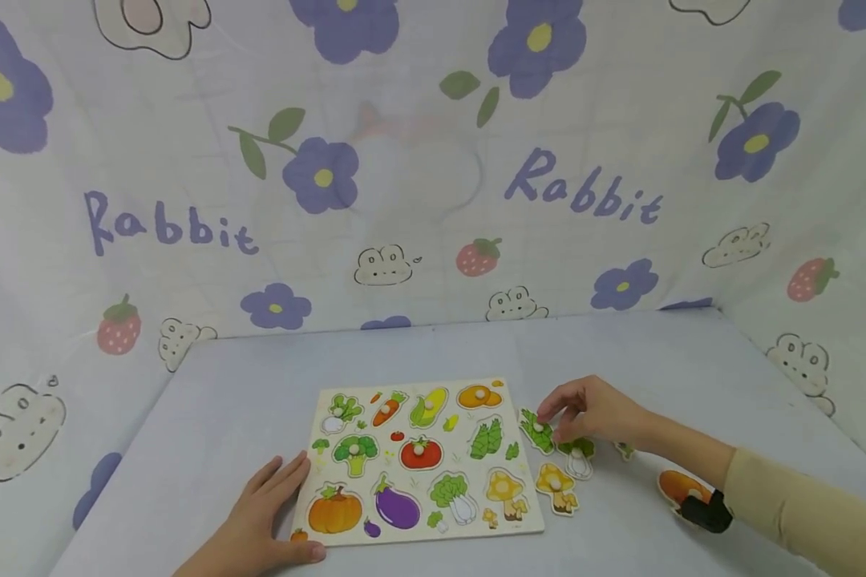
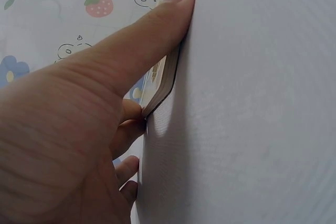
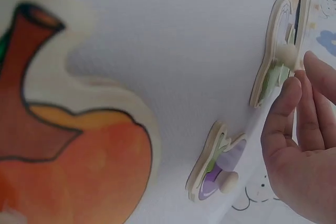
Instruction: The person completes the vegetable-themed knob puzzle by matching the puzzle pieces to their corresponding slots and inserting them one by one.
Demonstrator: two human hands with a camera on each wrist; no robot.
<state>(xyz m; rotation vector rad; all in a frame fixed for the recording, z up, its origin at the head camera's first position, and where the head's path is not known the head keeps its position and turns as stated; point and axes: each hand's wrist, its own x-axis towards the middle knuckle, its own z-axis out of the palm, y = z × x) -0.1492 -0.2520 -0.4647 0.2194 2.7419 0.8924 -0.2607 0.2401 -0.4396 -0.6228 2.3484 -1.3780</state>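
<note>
A wooden vegetable puzzle board lies on the table. My left hand touches its left edge with extended fingers, the thumb against the front side near the corner. Knobbed pieces such as the tomato and broccoli sit in the board. My right hand is over the loose asparagus piece right of the board, thumb and fingertips apart close to its knob. Beneath that hand lies a bok choy piece, partly hidden, with a mushroom piece in front of it.
An eggplant piece lies beyond the bok choy piece, mostly hidden by my arm in the head view. Near the right sleeve is a pumpkin piece, overlapped by a black wrist device. A patterned curtain surrounds the table.
</note>
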